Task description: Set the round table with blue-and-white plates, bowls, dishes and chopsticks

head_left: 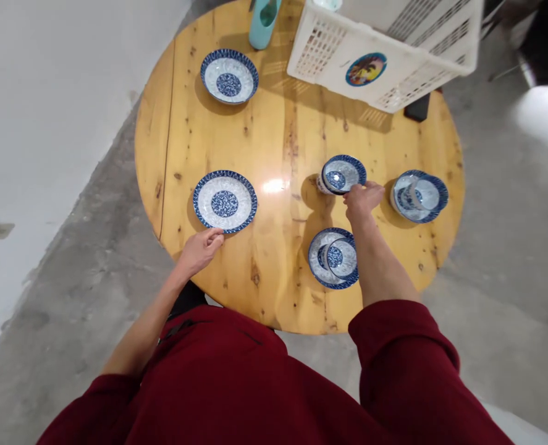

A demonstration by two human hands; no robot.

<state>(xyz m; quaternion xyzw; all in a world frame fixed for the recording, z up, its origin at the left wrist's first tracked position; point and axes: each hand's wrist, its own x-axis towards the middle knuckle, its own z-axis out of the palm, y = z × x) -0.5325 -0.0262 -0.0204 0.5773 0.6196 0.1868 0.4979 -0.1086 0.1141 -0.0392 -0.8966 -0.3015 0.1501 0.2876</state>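
My left hand (pixel 204 248) is closed at the near rim of a blue-and-white plate (pixel 224 203), fingers curled and fingertips on its edge. To the right, my right hand (pixel 364 196) pinches the rim of a small blue-and-white bowl (pixel 342 175); a second rim seems to show under it. Just nearer to me, a small bowl (pixel 345 258) sits in a wider dish (pixel 319 272), partly behind my right forearm. Right of that hand, another small bowl (pixel 424 196) lies tilted inside a larger bowl (pixel 406 209).
A round wooden table (pixel 274 247) carries everything. On its far side stand a white plastic crate (pixel 333 59), a light-blue container (pixel 261 34), a deep blue-and-white dish (pixel 230 76) and a dark object (pixel 417 108) by the crate. A white wall (pixel 46 93) rises at the left.
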